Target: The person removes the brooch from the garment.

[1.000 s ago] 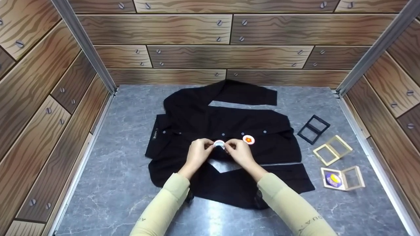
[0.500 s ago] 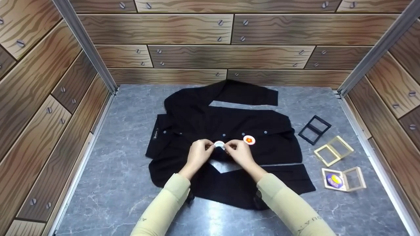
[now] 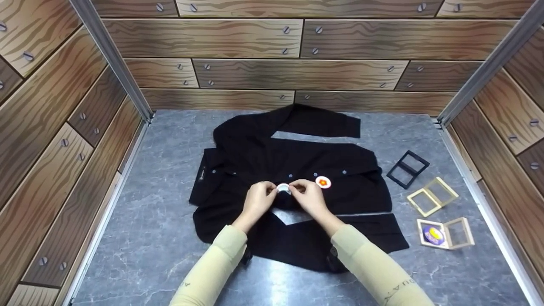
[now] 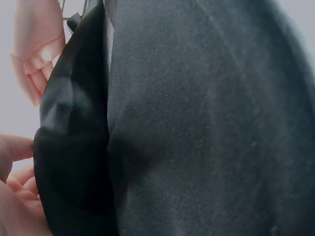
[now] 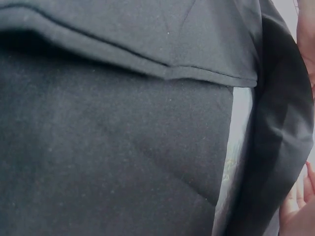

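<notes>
A black button-up shirt (image 3: 314,157) lies spread out in the head view, collar to the left. Over its front, my left hand (image 3: 257,199) and right hand (image 3: 311,197) pinch opposite sides of a small white-rimmed round badge (image 3: 283,187). Dark cloth covers the badge's lower part. Just right of my right fingers, a white badge with an orange-red flower (image 3: 323,182) sits on the shirt front. In the left wrist view, a raised fold of black cloth (image 4: 74,147) stands between the camera and my fingers. The right wrist view shows the same fold (image 5: 280,132), hiding the badge.
Right of the shirt lie an opened black frame case (image 3: 408,169), an opened yellow frame case (image 3: 432,196) and an opened pale wooden case (image 3: 458,233) holding a purple and yellow badge (image 3: 433,234). Wood-patterned walls (image 3: 246,38) enclose the grey marbled tabletop (image 3: 170,157).
My right fingertips have shifted slightly leftward at the badge's edge. Both hands otherwise stay in the same place, and the shirt and cases have not moved.
</notes>
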The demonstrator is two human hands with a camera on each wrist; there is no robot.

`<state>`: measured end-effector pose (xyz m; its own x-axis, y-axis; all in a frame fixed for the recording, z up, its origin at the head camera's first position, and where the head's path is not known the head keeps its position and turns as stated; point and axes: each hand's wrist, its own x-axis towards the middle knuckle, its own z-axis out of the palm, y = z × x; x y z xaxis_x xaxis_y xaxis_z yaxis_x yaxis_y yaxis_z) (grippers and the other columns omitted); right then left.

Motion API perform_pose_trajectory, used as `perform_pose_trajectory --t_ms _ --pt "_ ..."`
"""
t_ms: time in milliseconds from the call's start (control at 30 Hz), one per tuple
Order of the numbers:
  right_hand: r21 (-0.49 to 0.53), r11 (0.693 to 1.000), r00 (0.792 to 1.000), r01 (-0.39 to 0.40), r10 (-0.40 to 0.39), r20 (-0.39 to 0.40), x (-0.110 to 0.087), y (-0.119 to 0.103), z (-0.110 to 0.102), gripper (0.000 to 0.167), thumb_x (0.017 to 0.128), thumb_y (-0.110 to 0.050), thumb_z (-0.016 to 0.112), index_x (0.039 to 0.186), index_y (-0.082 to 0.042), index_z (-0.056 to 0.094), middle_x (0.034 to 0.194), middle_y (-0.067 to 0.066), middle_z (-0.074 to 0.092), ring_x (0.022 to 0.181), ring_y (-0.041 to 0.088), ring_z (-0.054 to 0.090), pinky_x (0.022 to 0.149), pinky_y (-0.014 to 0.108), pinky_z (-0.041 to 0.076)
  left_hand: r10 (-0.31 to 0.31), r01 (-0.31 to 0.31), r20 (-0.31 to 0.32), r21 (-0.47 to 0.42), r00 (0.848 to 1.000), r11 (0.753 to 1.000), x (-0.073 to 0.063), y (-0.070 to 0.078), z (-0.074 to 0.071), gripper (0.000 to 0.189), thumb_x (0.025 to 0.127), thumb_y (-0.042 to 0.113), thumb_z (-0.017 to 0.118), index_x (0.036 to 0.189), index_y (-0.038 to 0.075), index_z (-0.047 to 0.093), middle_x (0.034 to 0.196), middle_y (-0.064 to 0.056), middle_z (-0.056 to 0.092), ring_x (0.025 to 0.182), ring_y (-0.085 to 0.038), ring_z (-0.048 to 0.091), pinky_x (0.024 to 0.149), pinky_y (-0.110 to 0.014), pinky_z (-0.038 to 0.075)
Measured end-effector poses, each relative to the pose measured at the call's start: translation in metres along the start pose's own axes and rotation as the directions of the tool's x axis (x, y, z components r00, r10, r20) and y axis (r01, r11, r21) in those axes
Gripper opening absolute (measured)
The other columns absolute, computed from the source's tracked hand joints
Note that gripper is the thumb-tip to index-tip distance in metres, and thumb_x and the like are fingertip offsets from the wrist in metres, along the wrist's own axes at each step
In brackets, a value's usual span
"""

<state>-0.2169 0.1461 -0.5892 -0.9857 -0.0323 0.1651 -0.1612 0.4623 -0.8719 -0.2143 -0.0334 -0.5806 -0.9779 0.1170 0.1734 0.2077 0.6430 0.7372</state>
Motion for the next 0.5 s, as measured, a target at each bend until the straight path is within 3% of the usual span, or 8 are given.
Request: perform_pose_trajectory --t_ms 500 --pt "-0.006 0.999 0.999 0.034 -0.034 -0.002 -0.0025 0.0009 0.0015 0.006 0.094 0.001 0.073 0.095 0.005 0.078 0.084 0.018 0.076 0.076 0.019 0.068 0.070 0.016 0.050 -0.024 0.024 0.013 -0.001 1.000 1.000 0.0000 0.0003 0.0017 0.011 0.095 0.011 0.074 0.093 0.003 0.080 0.086 -0.009 0.079 0.079 -0.022 0.072 0.074 -0.036 0.059"
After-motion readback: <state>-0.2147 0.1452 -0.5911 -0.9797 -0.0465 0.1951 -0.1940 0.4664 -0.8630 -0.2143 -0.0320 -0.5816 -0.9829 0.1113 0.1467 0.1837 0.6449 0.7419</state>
